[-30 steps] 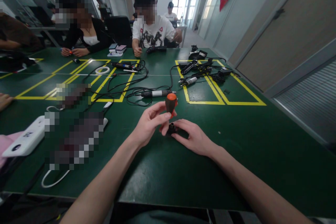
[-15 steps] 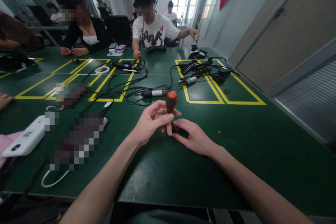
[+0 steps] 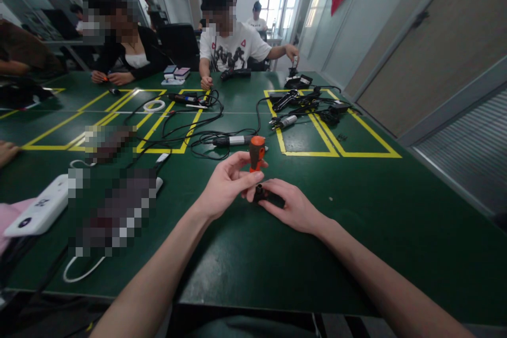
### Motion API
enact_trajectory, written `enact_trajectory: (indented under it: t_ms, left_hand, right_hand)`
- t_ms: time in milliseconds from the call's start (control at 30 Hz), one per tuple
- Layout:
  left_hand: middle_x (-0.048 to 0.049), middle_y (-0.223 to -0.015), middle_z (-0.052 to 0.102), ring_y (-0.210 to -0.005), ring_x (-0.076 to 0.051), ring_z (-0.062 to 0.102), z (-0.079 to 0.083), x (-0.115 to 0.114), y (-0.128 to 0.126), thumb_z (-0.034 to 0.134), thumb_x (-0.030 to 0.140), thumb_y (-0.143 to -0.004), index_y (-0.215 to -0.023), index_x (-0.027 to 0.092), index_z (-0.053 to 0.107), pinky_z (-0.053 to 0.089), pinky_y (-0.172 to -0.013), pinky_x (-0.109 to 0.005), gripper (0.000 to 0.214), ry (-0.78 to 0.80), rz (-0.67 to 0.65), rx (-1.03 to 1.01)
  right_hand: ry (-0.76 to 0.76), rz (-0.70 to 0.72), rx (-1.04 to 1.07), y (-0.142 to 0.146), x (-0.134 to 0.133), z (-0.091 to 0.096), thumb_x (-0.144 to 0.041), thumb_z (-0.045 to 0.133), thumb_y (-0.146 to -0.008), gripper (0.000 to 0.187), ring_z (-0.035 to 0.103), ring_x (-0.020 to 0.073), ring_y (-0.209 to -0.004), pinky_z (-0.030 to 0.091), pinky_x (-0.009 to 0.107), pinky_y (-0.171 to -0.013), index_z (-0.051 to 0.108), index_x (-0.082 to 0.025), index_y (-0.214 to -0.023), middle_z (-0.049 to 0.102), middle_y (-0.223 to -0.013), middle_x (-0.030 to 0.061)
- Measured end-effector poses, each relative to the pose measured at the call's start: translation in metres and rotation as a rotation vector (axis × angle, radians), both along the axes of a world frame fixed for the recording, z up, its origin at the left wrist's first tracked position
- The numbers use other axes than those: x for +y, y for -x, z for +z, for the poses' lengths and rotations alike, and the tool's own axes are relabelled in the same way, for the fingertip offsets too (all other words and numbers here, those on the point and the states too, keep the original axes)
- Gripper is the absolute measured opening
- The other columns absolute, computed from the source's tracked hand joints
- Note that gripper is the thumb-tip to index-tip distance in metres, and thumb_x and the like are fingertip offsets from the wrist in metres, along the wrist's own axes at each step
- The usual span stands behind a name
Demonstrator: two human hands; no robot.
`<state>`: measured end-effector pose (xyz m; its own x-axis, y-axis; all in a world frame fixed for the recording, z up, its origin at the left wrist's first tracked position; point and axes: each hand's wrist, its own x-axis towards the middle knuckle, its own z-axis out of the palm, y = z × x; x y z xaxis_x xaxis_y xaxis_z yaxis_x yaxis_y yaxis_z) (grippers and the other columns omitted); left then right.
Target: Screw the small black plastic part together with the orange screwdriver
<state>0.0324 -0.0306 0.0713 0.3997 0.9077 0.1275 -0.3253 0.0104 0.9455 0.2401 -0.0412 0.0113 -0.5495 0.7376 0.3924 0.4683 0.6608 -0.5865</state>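
Observation:
A screwdriver with an orange and dark grey handle point(image 3: 257, 153) stands upright in my left hand point(image 3: 227, 182), pinched low on the handle between thumb and fingers. Its shaft is hidden behind my fingers. Just below, my right hand point(image 3: 291, 203) curls around a small black part point(image 3: 259, 194) on the green table point(image 3: 237, 269). A short round opening shows on top of that part; the rest is covered by my fingers, so its kind cannot be made out. The two hands nearly meet above the part.
Beyond my hands lie a silver-and-black corded tool point(image 3: 233, 141) and tangled black cables point(image 3: 317, 100). Yellow tape point(image 3: 312, 155) marks rectangles on the table. At left are a white power strip point(image 3: 41, 206) and a blurred dark device point(image 3: 119, 206). Co-workers sit across the table.
The screwdriver handle has turned about its own axis in my left hand, showing more orange on its right side. My right hand stays on the black part, nearly unmoved.

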Motion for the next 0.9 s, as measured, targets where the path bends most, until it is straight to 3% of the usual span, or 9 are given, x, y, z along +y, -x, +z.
enact_trajectory:
  t_ms: [367, 533, 767, 900]
  left_hand:
    - [-0.0101, -0.108, 0.078, -0.050, -0.005, 0.056, 0.0020, 0.0013, 0.0006, 0.081, 0.042, -0.084, -0.109, 0.015, 0.077, 0.039, -0.048, -0.022, 0.037, -0.017, 0.022, 0.021]
    - [-0.0061, -0.100, 0.077, -0.048, -0.004, 0.054, -0.0005, 0.0039, 0.0008, 0.087, 0.039, -0.078, -0.099, 0.015, 0.071, 0.039, -0.048, -0.020, 0.035, -0.025, 0.082, 0.038]
    - [-0.0045, -0.096, 0.077, -0.049, -0.005, 0.056, 0.0017, 0.0041, 0.0013, 0.087, 0.037, -0.077, -0.098, 0.016, 0.066, 0.042, -0.048, -0.020, 0.036, -0.019, 0.090, -0.005]
    - [-0.0083, -0.100, 0.077, -0.053, -0.006, 0.058, 0.0035, 0.0032, 0.0027, 0.083, 0.041, -0.079, -0.102, 0.014, 0.074, 0.040, -0.048, -0.021, 0.037, 0.001, 0.038, -0.020]
  right_hand:
    - [0.003, -0.123, -0.026, 0.0063, -0.0024, -0.0059, -0.031, 0.074, -0.095, 0.018, 0.074, 0.0267, -0.095, 0.061, 0.043, -0.086, 0.070, -0.022, -0.110, 0.078, -0.105, 0.0093]
    - [-0.001, -0.043, -0.005, 0.0045, -0.0013, -0.0038, -0.022, 0.068, -0.098, 0.018, 0.073, 0.0268, -0.104, 0.060, 0.044, -0.091, 0.069, -0.021, -0.116, 0.078, -0.114, 0.0104]
    - [-0.019, -0.057, 0.015, 0.0028, -0.0008, -0.0054, -0.024, 0.068, -0.096, 0.039, 0.073, 0.0271, -0.102, 0.060, 0.046, -0.091, 0.062, -0.021, -0.134, 0.077, -0.115, 0.0112]
    - [-0.003, -0.113, -0.010, 0.0030, -0.0007, -0.0067, -0.027, 0.072, -0.094, 0.032, 0.072, 0.0266, -0.095, 0.060, 0.045, -0.085, 0.064, -0.021, -0.124, 0.076, -0.106, 0.0097]
